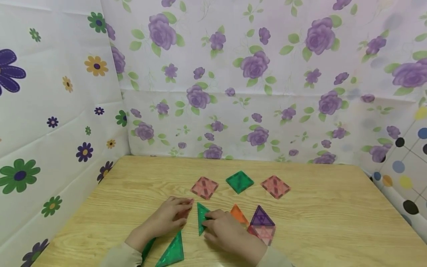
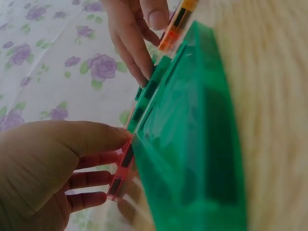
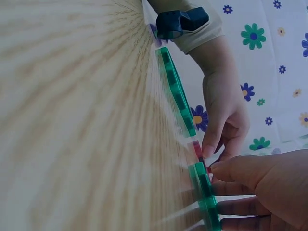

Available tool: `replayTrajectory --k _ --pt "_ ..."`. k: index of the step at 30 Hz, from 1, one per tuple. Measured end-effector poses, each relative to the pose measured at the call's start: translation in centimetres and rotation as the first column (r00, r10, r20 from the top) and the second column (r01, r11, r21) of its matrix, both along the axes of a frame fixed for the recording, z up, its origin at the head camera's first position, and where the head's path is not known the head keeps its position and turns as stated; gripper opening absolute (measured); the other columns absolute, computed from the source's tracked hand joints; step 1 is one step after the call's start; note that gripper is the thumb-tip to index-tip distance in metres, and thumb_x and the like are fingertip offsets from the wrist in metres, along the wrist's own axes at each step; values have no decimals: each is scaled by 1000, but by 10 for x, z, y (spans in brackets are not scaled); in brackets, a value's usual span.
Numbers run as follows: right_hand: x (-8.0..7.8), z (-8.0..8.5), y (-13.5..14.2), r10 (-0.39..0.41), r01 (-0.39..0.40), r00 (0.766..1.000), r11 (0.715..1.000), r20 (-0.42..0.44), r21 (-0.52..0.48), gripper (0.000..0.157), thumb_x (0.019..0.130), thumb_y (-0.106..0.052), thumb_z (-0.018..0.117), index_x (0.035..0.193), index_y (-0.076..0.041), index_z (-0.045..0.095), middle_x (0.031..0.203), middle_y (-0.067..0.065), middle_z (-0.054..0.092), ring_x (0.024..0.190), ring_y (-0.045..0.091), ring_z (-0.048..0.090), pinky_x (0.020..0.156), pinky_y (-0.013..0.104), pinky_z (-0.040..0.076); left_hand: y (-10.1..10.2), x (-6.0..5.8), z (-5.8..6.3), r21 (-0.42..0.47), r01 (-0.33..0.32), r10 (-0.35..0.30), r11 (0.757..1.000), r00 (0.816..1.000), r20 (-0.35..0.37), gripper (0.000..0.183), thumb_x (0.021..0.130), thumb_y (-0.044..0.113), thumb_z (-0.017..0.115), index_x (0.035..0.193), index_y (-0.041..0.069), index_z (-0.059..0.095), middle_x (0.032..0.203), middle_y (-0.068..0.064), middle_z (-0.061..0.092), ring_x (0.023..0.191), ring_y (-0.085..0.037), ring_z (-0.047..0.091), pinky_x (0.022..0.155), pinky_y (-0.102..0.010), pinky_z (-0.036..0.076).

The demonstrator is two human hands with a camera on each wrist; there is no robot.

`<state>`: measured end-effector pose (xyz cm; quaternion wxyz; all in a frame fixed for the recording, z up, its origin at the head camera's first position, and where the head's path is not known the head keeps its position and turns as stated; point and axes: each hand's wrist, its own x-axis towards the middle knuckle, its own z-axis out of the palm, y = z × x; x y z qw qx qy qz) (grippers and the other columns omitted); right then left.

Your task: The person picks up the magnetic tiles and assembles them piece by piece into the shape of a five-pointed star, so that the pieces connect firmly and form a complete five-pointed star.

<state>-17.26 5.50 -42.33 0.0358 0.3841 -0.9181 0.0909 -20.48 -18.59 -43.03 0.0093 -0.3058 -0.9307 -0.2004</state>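
My left hand [image 1: 165,216] pinches a red triangular magnetic tile [image 2: 126,159] at its edges, the thumb at one corner and the fingers along a side. Just right of it, my right hand [image 1: 228,230] holds a green triangular tile [image 1: 201,220] with its fingertips, low on the table. In the left wrist view the red and green tiles sit close together, edge near edge. Nearer me lies a larger green triangle [image 1: 174,251]. Another green tile [image 1: 148,249] is partly covered by the left forearm.
Right of my right hand lie an orange triangle [image 1: 238,214], a purple triangle [image 1: 261,218] and a pink triangle [image 1: 266,233]. Farther back on the wooden table [image 1: 320,207] are a green diamond [image 1: 240,181] and two pink diamonds [image 1: 204,188]. Flowered cloth [image 1: 227,107] stands behind.
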Motion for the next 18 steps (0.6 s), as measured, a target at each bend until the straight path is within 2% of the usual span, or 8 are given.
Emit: replayTrajectory --k 9,18 --pt "2 0 8 -15 15 999 1000 -28 1 31 92 -34 64 118 -17 70 124 3 64 112 18 60 95 34 52 11 4 1 -11 11 -11 1000 1000 30 49 90 25 68 134 6 57 140 -11 53 125 -28 46 102 -50 43" --pt "9 1 15 -35 34 999 999 -39 -6 31 92 -33 63 117 -17 70 124 5 64 109 19 59 95 35 51 22 10 -3 -40 69 -70 997 998 -7 54 88 30 69 135 5 55 142 -9 51 121 -22 47 102 -46 43"
